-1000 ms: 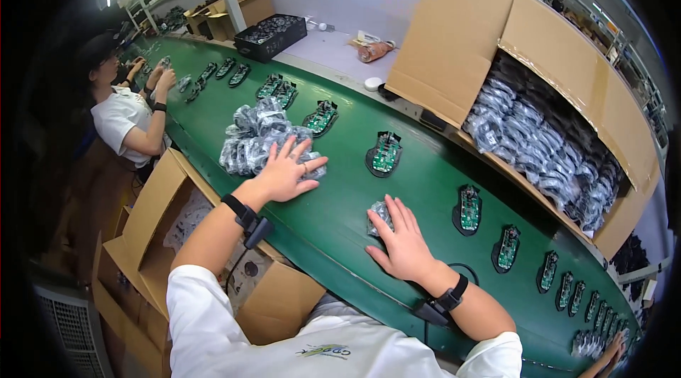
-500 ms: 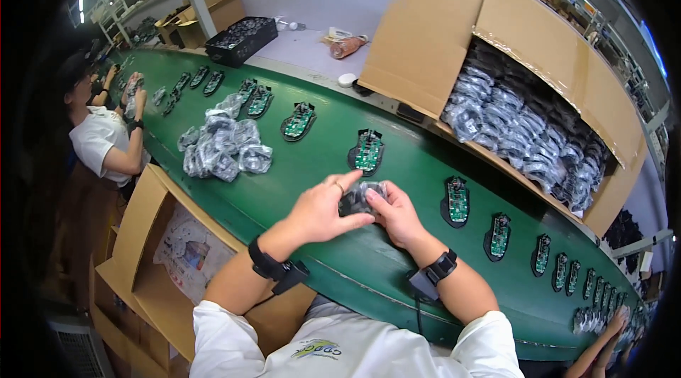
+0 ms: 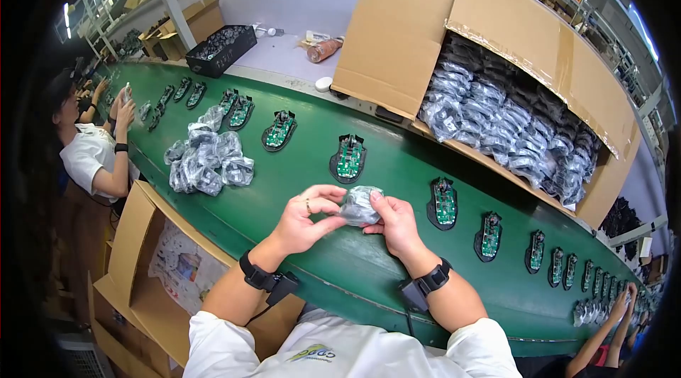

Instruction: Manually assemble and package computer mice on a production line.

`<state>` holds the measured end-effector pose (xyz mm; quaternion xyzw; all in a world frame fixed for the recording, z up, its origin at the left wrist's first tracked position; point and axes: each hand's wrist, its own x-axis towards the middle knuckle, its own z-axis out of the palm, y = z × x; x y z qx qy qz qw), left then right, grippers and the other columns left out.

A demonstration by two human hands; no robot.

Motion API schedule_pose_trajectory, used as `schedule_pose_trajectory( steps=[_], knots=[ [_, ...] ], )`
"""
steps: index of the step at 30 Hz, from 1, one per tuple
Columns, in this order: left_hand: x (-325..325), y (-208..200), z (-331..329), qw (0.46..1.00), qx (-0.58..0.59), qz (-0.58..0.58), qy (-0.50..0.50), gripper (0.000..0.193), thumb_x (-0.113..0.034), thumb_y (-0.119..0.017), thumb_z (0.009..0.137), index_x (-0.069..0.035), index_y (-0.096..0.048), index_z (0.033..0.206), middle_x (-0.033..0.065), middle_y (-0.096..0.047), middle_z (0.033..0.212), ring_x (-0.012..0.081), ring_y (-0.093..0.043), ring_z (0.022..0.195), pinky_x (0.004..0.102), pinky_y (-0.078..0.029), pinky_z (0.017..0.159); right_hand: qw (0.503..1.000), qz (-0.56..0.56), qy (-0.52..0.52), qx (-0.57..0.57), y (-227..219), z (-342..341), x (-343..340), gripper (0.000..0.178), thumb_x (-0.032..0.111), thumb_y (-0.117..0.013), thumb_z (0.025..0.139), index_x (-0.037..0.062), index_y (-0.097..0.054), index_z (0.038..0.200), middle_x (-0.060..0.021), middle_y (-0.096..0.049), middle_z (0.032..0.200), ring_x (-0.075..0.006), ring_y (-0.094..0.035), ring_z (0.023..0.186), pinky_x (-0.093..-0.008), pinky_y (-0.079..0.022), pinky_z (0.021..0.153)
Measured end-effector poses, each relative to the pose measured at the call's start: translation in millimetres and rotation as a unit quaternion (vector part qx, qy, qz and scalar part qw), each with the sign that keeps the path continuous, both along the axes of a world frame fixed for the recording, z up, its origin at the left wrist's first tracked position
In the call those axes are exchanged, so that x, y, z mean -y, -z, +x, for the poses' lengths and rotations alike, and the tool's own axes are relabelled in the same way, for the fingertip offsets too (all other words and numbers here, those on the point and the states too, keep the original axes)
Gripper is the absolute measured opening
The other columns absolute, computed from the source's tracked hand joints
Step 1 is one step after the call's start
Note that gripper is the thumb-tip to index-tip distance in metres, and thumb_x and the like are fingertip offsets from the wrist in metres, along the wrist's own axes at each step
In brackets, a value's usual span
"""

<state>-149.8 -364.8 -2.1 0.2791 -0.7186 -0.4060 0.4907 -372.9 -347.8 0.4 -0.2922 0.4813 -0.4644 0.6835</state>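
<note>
The surface (image 3: pixel 305 174) is plain green; the circuit board (image 3: pixel 350 157) is brighter green, flecked with white. The wrapped packet (image 3: pixel 360 206) looks silvery grey, the large carton (image 3: pixel 397 30) tan, and the wristbands (image 3: pixel 434 277) black.

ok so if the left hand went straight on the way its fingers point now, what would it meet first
The plastic-wrapped piece pinched in the right hand. The left hand's fingertips are right at its edge; whether they already touch is unclear.
</note>
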Motion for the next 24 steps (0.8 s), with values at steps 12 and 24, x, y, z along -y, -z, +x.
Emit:
schedule_pose_trajectory(
  steps=[12,24],
  knots=[
    [2,-15,9,0.937,-0.227,0.264,0.015,0.037,0.001,-0.060,0.102,0.002,-0.060,0.139,0.0066,-0.072,0.116,0.0092,-0.065,0.100,0.0240,-0.052,0.088,0.921,-0.308,-0.056,-0.232,-2,-1,-4,0.021,0.012,-0.076,0.094,0.0011,-0.074,0.112,-0.0106,-0.075,0.101,-0.0183,-0.072,0.085,-0.0302,-0.058,0.077],
    [2,-31,30,0.975,-0.011,0.087,-0.202,0.014,-0.009,-0.078,0.088,-0.007,-0.082,0.101,0.0144,-0.074,0.115,0.0231,-0.072,0.102,0.0325,-0.055,0.088,0.709,-0.375,-0.164,-0.574,-79,12,38,0.012,0.020,-0.074,0.088,0.0136,-0.081,0.094,-0.0097,-0.076,0.093,-0.0333,-0.072,0.086,-0.0440,-0.059,0.075]
  ],
)
